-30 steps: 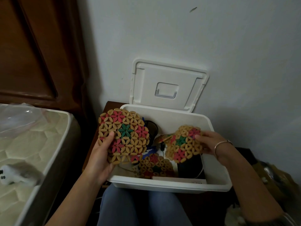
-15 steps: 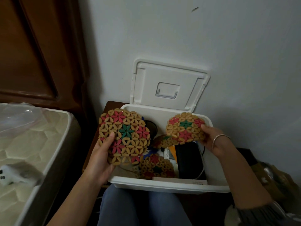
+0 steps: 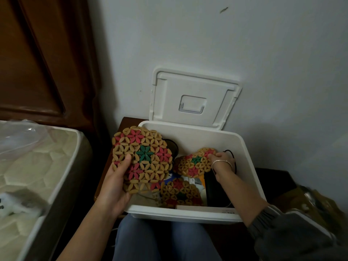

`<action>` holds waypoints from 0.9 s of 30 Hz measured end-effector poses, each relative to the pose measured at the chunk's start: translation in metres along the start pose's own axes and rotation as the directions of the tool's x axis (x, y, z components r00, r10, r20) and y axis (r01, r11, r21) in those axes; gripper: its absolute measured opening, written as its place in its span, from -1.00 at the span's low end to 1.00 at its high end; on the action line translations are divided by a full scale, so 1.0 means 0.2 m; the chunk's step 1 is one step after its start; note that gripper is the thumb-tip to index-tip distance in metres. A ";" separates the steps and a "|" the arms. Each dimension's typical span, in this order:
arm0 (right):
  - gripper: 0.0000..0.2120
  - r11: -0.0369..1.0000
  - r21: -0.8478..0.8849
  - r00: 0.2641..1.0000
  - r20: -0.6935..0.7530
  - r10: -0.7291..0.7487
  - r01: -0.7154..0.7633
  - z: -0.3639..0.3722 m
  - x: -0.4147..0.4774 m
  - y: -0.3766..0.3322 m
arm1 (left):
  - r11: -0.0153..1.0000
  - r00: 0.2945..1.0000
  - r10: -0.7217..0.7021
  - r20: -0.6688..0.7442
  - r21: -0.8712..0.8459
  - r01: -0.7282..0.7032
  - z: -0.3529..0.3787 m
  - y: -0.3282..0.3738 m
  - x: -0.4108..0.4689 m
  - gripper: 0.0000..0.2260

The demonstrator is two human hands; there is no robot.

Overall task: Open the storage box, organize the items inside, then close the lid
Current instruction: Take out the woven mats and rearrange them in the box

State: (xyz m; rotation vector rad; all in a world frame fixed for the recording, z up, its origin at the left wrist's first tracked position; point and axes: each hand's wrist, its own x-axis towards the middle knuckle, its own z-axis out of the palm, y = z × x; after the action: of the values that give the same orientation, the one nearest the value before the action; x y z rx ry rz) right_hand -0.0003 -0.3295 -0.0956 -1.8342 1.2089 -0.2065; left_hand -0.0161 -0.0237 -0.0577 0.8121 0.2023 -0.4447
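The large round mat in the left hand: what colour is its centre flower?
Green, on the large mat, with red flowers around it on tan. Head view.

White storage box (image 3: 250, 166), lid (image 3: 194, 98) upright against wall, floral trivets (image 3: 143, 157) inside.

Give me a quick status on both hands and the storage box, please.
Left hand grips large floral trivet over left rim of storage box. Right hand pinches small trivet inside it. Lid up against wall, nothing blocking.

The one head camera looked forward and down from near above the white storage box (image 3: 188, 211), its open lid (image 3: 194, 87) toward 12 o'clock.
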 end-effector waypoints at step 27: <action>-0.83 0.802 0.595 0.997 0.073 0.000 -0.043 -0.36 -0.05 0.08 | 1.000 1.000 -0.007 -0.004 0.019 0.007 0.01 0.01 0.01 -0.57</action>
State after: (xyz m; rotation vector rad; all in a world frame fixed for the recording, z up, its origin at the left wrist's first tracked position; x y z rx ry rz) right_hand -0.0557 -0.3660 -0.0628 -1.2572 0.9673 -0.4541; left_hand -0.0138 -0.0241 -0.0562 0.8315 0.2044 -0.4521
